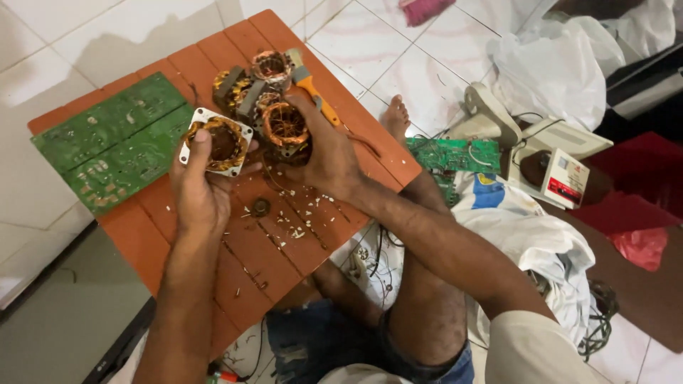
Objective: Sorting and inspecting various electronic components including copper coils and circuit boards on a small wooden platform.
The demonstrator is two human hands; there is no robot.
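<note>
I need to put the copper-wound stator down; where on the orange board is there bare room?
Bare slats on the orange slatted board lie left of the left hand, below the green circuit boards. The far end is crowded with copper-wound stators; white chips litter the middle.

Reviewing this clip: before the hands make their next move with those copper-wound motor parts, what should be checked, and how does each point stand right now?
1. Left hand has a firm grip on the square-framed motor coil: ok, thumb across its face.
2. Right hand secure on the second motor coil: ok, fingers wrap it.
3. The two held coils apart: ok, a gap shows.
4. Orange board free of debris: not ok, white chips and a small ring lie there.
5. Orange-handled tool out of the way: ok, behind the hands.
6. Coil windings undamaged: cannot tell.
</note>
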